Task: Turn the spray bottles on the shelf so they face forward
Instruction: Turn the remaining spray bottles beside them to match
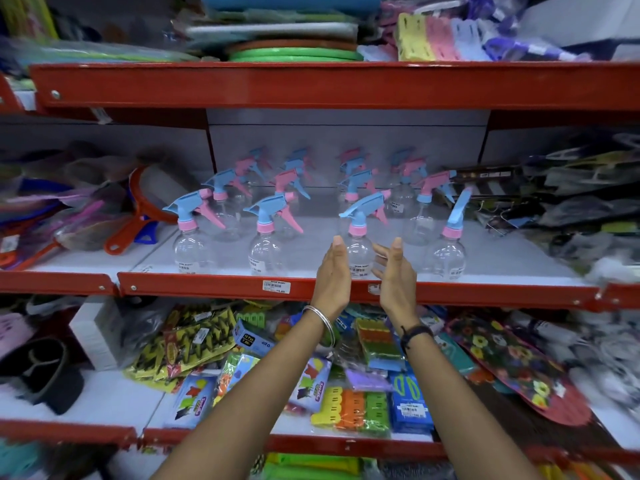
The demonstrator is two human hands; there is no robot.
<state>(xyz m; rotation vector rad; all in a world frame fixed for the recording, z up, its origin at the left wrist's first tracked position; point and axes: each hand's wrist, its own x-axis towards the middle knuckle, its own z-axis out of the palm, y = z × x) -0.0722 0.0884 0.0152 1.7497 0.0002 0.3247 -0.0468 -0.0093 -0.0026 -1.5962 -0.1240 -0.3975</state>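
Observation:
Several clear spray bottles with blue and pink trigger heads stand in rows on the middle shelf (450,291). In the front row, the left bottle (188,247) and the second bottle (265,251) have nozzles pointing right. The third bottle (358,252) stands between my two hands, its nozzle aimed right and back. The right bottle (448,252) has its blue head end-on to me. My left hand (334,275) is open just left of the third bottle. My right hand (394,271) is open just right of it. Whether either hand touches the bottle I cannot tell.
The red shelf above (311,86) overhangs the bottles. Orange-handled strainers (138,216) lie left of the bottles and dark packaged goods (571,202) crowd the right. Bright packets (349,403) fill the shelf below, under my forearms.

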